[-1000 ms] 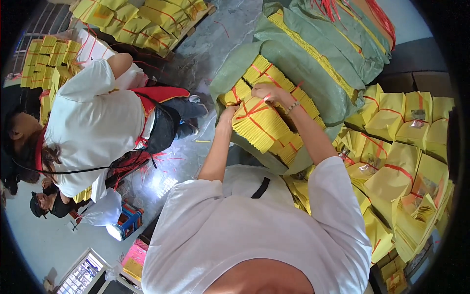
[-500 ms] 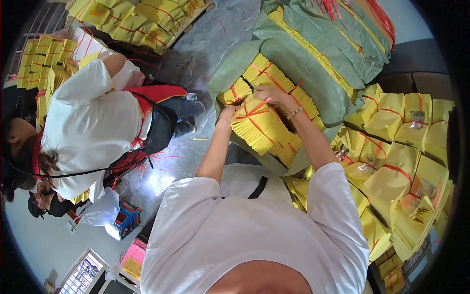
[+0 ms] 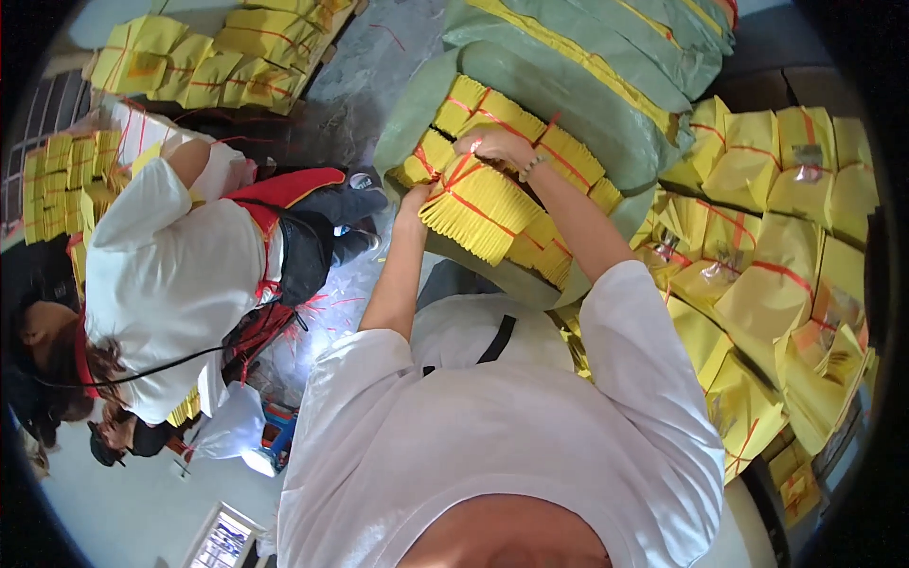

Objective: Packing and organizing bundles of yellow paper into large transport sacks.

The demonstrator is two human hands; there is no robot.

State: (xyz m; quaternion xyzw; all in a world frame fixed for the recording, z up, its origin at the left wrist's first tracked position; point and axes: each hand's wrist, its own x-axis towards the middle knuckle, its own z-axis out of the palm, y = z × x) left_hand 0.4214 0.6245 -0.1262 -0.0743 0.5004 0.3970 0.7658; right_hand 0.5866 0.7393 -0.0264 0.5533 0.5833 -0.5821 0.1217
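Observation:
A thick bundle of yellow paper sheets (image 3: 478, 216), tied with red string, lies on a pile of like bundles in an open green sack (image 3: 530, 80). My left hand (image 3: 417, 197) grips the bundle's near left edge. My right hand (image 3: 500, 145) rests on top of it, fingers closed around the red string; a bracelet sits on that wrist. More tied yellow bundles (image 3: 559, 156) lie under and behind the one I hold.
Stacked yellow paper packets (image 3: 776, 237) with red ties fill the right side. A person in a white shirt (image 3: 166, 275) bends over at the left beside more yellow bundles (image 3: 66, 180). Another yellow pile (image 3: 227, 57) sits at top left. Grey floor shows between us.
The bundle under my hands has shifted slightly toward me and to the left. The person at the left has leaned further down.

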